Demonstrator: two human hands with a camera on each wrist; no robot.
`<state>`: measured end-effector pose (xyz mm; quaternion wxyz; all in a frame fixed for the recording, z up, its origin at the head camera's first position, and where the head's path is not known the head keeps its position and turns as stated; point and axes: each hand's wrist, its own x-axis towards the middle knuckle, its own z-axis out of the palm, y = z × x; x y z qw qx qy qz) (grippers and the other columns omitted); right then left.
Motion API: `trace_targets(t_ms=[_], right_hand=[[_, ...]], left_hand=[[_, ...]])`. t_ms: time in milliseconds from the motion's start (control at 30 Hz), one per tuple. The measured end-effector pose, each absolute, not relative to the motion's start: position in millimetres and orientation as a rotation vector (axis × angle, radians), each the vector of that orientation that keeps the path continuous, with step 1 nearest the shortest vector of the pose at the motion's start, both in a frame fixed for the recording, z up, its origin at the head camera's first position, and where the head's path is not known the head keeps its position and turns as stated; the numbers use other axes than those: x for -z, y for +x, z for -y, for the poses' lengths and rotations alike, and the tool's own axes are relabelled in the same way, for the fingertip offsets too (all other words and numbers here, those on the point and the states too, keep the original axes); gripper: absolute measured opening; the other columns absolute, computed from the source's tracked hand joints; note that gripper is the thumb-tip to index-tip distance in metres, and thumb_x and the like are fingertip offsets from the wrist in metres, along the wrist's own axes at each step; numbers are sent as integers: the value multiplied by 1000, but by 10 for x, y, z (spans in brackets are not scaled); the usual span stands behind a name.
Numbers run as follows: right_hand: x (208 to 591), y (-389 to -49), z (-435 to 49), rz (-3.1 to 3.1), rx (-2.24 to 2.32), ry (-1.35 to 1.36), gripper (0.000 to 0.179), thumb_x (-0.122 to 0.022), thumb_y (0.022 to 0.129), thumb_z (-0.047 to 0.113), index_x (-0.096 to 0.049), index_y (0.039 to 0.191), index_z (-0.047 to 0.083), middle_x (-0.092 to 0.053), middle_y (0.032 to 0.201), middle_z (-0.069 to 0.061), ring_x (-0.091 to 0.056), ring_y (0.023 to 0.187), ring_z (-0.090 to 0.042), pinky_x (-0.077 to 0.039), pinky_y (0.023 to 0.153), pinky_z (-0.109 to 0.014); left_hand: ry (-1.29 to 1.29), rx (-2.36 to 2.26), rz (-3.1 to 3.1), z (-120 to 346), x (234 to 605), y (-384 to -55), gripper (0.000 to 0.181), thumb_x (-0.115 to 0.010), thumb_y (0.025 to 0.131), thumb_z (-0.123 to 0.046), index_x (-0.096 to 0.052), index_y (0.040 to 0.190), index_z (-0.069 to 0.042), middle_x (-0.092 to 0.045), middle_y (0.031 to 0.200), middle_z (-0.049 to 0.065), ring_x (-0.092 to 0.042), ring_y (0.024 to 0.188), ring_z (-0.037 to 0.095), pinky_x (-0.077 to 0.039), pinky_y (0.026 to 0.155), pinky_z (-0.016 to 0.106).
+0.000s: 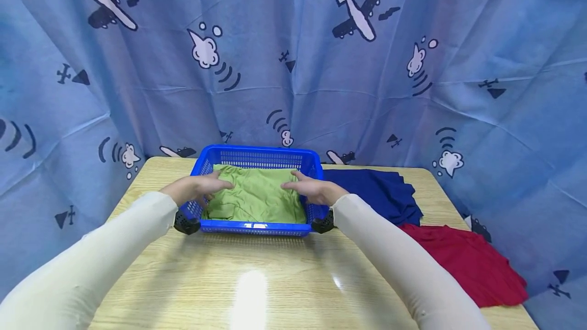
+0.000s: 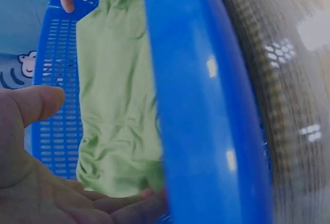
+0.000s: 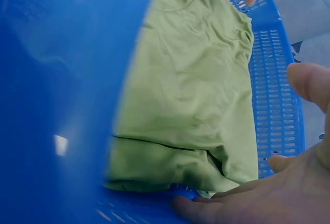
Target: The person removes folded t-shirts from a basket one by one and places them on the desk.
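Observation:
Inside a blue plastic basket [image 1: 286, 228] lies a folded light green cloth [image 1: 259, 195], probably a garment, with wrinkles on its top. My left hand [image 1: 204, 186] reaches over the basket's left side, thumb spread away from extended fingers. In the left wrist view, the fingers of the left hand [image 2: 56, 193] lie along the cloth's end. My right hand [image 1: 313, 188] mirrors it at the right side. The right wrist view shows the fingers of the right hand [image 3: 258, 201] straight beside the green cloth's edge. Neither thumb presses the cloth; some fingertips are hidden.
The basket stands toward the back of a wooden table [image 1: 220, 279]. A dark blue cloth [image 1: 371, 190] lies to its right, and a red cloth [image 1: 472, 266] lies nearer along the right edge. Behind the table hangs a blue curtain [image 1: 257, 106] with airplane prints.

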<state>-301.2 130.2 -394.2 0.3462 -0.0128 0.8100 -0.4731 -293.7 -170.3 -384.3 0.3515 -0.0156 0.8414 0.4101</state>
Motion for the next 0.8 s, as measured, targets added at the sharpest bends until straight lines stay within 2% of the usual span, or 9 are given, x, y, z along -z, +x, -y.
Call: trace_targets(t_ms=[200, 367, 500, 567, 600, 633, 700, 733, 800], right_hand=[[3982, -3025, -1303, -2056, 1216, -2, 87, -54, 103, 36, 7, 164, 23, 6, 171, -15, -6, 156, -46, -19, 123, -66], [3998, -3037, -1302, -2052, 1204, 24, 86, -53, 103, 38, 6, 164, 23, 4, 171, -15, -17, 152, -53, -24, 122, -64], [4006, -3042, -1284, -2040, 1209, 43, 85, -54, 103, 38, 3, 164, 20, 1, 171, -17, -22, 151, -52, -27, 122, -61], [4005, -3037, -1281, -2035, 1201, 44, 84, -54, 103, 37, 1, 164, 18, -1, 171, -17, -23, 151, -50, -28, 122, -59], [4004, -3036, -1278, -2033, 1197, 46, 84, -54, 103, 38, 0, 165, 17, -2, 171, -17, -23, 151, -50, -28, 122, -59], [4004, -3034, -1276, -2033, 1194, 47, 84, -54, 103, 38, -1, 165, 17, -3, 171, -18, -23, 152, -49, -28, 122, -59], [4001, -3033, -1273, -2039, 1184, 45, 83, -54, 103, 38, -3, 165, 17, -3, 171, -17, -20, 154, -47, -27, 123, -59], [4002, -3034, -1274, -2047, 1179, 42, 83, -54, 103, 38, -3, 165, 17, -3, 171, -16, -17, 155, -45, -26, 123, -60], [4003, -3034, -1278, -2061, 1175, 41, 83, -55, 103, 38, -4, 165, 18, -2, 172, -15, -11, 157, -43, -22, 124, -61]], left_hand=[[-103, -1140, -2153, 1680, 3932, -2963, 91, -46, 105, -33, 22, 158, -5, -4, 162, 33, -36, 137, 50, -49, 107, 54], [-107, -1151, -2152, 1718, 3974, -3006, 90, -48, 104, -32, 18, 159, -2, -16, 154, 29, -48, 101, 29, -52, 92, 40], [-67, -1125, -2158, 1747, 3997, -3034, 81, -45, 106, -31, 6, 159, 2, -42, 121, 20, -46, 72, 15, -49, 74, 29], [-32, -1107, -2160, 1742, 4015, -3041, 72, -44, 106, -30, -4, 157, 2, -42, 95, 11, -40, 66, 13, -44, 71, 27], [-22, -1101, -2164, 1737, 4026, -3045, 71, -45, 106, -31, -7, 157, 2, -41, 93, 8, -38, 68, 14, -43, 72, 29], [1, -1077, -2178, 1735, 4033, -3041, 72, -46, 106, -33, -8, 157, 2, -45, 96, 12, -46, 73, 18, -47, 78, 32], [41, -1041, -2196, 1728, 4044, -3038, 75, -47, 105, -36, -9, 157, 1, -50, 119, 24, -57, 100, 33, -49, 97, 43], [56, -1025, -2205, 1724, 4046, -3035, 78, -48, 104, -38, -8, 158, 1, -43, 137, 30, -53, 119, 41, -45, 107, 49], [70, -1017, -2206, 1724, 4051, -3025, 83, -48, 104, -40, -2, 160, 0, -12, 163, 32, -26, 146, 53, -31, 119, 61]])
